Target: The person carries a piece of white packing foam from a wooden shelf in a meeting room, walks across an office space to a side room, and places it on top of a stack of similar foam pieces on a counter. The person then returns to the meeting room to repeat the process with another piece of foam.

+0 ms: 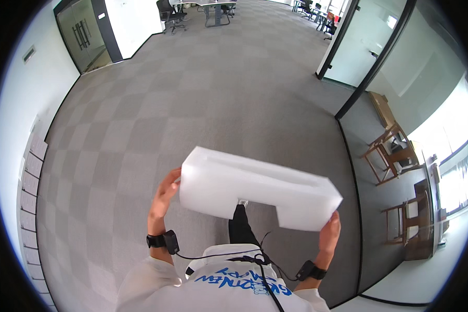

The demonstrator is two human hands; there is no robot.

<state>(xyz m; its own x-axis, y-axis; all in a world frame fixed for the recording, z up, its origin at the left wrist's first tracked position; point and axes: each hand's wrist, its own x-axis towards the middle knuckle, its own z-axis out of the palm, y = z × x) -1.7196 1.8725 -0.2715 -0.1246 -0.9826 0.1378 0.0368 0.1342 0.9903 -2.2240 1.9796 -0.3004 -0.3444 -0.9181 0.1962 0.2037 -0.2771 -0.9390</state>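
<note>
Head cam has the notched white foam-looking block [244, 179] up over the gray carpet [156, 114], left hand [165, 193] and right hand [329, 233] fingers clamped on opposite ends, so imo squeeze evenly and gently to avoid dents.

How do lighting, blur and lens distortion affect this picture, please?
Head view: window at right blown out nearly white; head view: white block slightly soft at its edges; head view: black floor strip bowed, picture corners dark.

Room opens beyond the white block [255, 179]; a glass partition [366, 192] bounds right.
</note>
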